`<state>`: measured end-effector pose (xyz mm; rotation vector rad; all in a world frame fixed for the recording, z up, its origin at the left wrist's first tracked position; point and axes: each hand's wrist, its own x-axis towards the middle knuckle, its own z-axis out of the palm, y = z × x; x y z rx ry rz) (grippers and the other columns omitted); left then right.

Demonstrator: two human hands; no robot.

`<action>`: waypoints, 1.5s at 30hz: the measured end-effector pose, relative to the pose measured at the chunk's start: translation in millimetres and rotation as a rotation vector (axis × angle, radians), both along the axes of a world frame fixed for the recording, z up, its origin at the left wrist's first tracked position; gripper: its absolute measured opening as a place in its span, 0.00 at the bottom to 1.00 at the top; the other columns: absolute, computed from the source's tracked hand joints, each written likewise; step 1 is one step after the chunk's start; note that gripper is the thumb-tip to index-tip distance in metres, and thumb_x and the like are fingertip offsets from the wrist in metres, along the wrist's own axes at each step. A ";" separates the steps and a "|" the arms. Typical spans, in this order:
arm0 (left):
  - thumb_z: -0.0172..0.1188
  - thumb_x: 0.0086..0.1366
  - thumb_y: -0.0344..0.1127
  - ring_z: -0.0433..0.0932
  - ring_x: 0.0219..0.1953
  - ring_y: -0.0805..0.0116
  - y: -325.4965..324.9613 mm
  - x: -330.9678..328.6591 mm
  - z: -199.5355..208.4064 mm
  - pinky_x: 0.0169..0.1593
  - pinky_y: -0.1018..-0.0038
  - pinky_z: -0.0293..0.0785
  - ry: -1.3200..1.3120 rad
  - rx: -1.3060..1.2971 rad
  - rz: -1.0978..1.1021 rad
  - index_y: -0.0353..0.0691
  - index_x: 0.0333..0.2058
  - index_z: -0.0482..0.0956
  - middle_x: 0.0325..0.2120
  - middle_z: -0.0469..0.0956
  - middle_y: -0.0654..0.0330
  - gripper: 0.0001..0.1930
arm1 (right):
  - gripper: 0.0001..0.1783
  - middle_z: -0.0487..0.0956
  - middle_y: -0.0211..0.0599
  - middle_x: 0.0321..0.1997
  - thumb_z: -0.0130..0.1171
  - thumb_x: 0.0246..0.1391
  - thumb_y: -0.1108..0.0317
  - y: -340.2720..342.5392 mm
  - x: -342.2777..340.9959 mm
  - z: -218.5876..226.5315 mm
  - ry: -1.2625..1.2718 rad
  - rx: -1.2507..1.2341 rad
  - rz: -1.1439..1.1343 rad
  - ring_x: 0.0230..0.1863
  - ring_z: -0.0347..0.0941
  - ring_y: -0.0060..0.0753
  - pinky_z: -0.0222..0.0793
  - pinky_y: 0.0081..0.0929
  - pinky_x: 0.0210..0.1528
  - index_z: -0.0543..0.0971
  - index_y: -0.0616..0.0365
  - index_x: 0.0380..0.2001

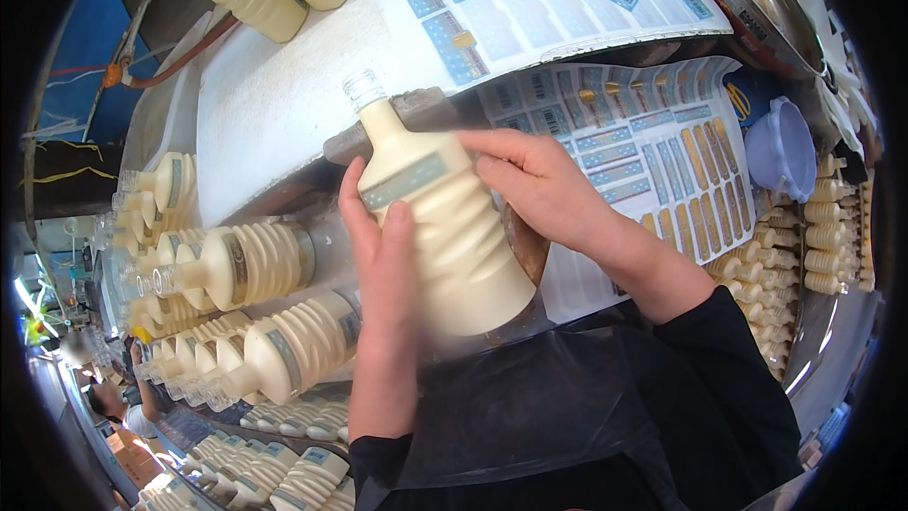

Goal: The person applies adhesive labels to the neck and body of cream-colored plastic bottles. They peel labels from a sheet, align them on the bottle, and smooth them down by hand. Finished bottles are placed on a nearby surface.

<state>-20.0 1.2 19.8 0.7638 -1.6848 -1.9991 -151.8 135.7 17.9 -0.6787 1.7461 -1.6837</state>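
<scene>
A cream-coloured bottle with a ribbed, wavy body and a clear threaded neck lies tilted before me, its neck pointing up and left. A blue-grey label runs across its shoulder. My left hand is closed around the bottle's left side, its thumb lying just under the label. On the opposite shoulder, the index finger and thumb of my right hand press against the bottle near the label's right end. The remaining right fingers are curled and partly hidden. Behind the bottle's neck sits a dark, worn block.
Sticker sheets lie on the white table, with another sheet lower right. A purple bucket and metal basin stand right. Similar bottles line the left; more stand right. A person is far left.
</scene>
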 end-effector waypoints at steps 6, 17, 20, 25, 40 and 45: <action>0.49 0.78 0.38 0.73 0.54 0.68 -14.6 -8.4 2.2 0.59 0.70 0.71 -0.017 -0.231 0.036 0.35 0.63 0.64 0.53 0.73 0.54 0.21 | 0.23 0.74 0.30 0.27 0.65 0.60 0.56 -16.0 -4.6 14.1 0.061 0.111 -0.031 0.30 0.69 0.22 0.66 0.25 0.34 0.76 0.63 0.49; 0.64 0.68 0.38 0.72 0.50 0.68 -13.2 -18.5 4.4 0.57 0.70 0.70 -0.096 -0.204 0.088 0.34 0.55 0.70 0.49 0.73 0.55 0.22 | 0.24 0.70 0.28 0.22 0.70 0.56 0.51 -24.9 -6.1 4.1 0.095 0.126 -0.063 0.23 0.64 0.21 0.62 0.28 0.27 0.76 0.61 0.41; 0.63 0.69 0.39 0.72 0.51 0.68 -13.8 -18.7 3.2 0.57 0.69 0.70 -0.090 -0.190 0.091 0.34 0.55 0.70 0.49 0.73 0.55 0.22 | 0.20 0.70 0.24 0.23 0.66 0.60 0.55 -24.9 -5.8 3.3 0.063 0.106 -0.059 0.25 0.64 0.17 0.61 0.24 0.28 0.77 0.60 0.43; 0.57 0.72 0.40 0.70 0.54 0.66 -14.6 -14.6 0.7 0.61 0.67 0.67 -0.063 -0.201 0.078 0.34 0.60 0.66 0.53 0.71 0.52 0.23 | 0.16 0.78 0.26 0.34 0.55 0.68 0.66 -14.4 -8.6 2.5 -0.174 -0.004 -0.058 0.36 0.71 0.14 0.69 0.18 0.40 0.79 0.62 0.53; 0.60 0.67 0.36 0.70 0.64 0.60 -0.6 13.2 -9.5 0.68 0.65 0.66 0.096 0.088 -0.081 0.33 0.72 0.52 0.65 0.67 0.49 0.40 | 0.21 0.79 0.47 0.40 0.50 0.66 0.74 14.8 24.1 10.2 0.375 0.107 -0.059 0.41 0.76 0.40 0.72 0.32 0.45 0.76 0.68 0.59; 0.66 0.61 0.33 0.72 0.62 0.60 3.2 14.3 -3.4 0.65 0.66 0.70 -0.092 -0.172 -0.011 0.33 0.73 0.52 0.63 0.69 0.47 0.45 | 0.22 0.79 0.33 0.39 0.51 0.66 0.75 11.7 21.9 -7.8 0.203 0.016 -0.090 0.36 0.72 0.21 0.70 0.21 0.40 0.76 0.66 0.61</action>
